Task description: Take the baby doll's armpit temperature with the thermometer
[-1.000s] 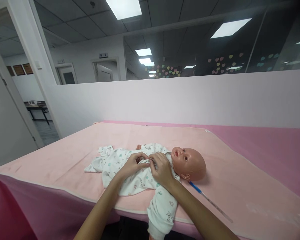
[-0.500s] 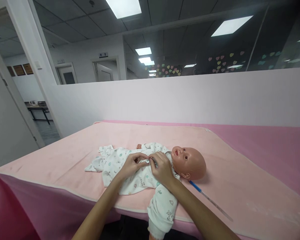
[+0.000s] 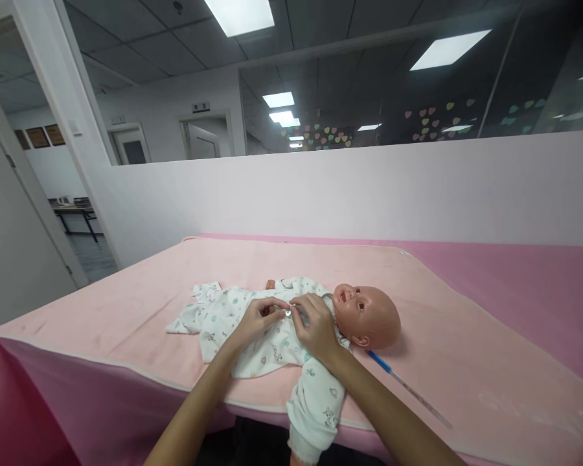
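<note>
A baby doll point(image 3: 369, 316) lies on its back on a pale pink blanket point(image 3: 126, 310), head to the right. It wears a white printed romper point(image 3: 223, 314), and one sleeve point(image 3: 315, 404) hangs over the near table edge. My left hand point(image 3: 257, 320) and my right hand point(image 3: 315, 327) meet on the doll's chest. Both pinch the front of the romper around a small round snap point(image 3: 287, 313), fingers closed on the cloth.
A blue-capped thin stick, like a thermometer or pen point(image 3: 408, 387), lies on the blanket right of the doll's head. A darker pink cover point(image 3: 539, 285) spreads to the right. A white partition wall point(image 3: 350, 194) stands behind, and a doorway point(image 3: 29, 213) opens at the left.
My fingers have shifted slightly on the romper's chest, and the round snap now shows between them. The doll and the stick have not moved.
</note>
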{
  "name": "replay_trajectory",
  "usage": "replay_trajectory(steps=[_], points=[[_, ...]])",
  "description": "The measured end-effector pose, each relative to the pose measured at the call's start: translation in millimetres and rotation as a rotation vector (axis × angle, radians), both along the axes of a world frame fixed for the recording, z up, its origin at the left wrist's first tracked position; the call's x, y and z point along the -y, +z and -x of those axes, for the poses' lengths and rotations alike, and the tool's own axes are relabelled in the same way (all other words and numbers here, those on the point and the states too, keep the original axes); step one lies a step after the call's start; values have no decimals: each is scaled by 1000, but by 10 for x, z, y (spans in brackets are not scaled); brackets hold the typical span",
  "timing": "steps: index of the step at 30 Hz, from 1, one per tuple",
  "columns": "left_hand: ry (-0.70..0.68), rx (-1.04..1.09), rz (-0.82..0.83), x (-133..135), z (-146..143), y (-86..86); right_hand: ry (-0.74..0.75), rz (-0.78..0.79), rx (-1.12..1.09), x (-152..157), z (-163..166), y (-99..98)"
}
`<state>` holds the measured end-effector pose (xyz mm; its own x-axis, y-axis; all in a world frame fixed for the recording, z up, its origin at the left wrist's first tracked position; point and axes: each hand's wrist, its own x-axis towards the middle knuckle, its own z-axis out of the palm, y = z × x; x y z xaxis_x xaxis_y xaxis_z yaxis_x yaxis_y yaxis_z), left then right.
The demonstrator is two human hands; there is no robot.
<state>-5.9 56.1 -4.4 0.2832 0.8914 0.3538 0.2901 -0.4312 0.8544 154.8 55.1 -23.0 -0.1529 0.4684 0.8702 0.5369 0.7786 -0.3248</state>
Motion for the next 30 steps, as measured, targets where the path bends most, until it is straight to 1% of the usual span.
replay_trajectory(steps=[5,11,19,22,24,26,28,30], points=[[-1,85,33,-30,16,-36,37,-21,34,20,-11,22],[-27,134,60,-28,21,-35,79,12,61,1,-15,12],[-15,-1,-44,31,26,36,29,1,98,-18,-1,-26],[-9,-43,-80,140,89,-5,-4,-20,104,-41,4,-46],[71,-55,-127,227,155,-76,-23,-38,102,-56,1,-58],[219,-90,-200,303,214,-155,-34,-51,104,-59,-6,-62],[352,-169,-278,354,245,-210,-40,-72,121,-38,-11,-55],[398,-274,-340,378,240,-229,-29,-139,156,6,1,-39]])
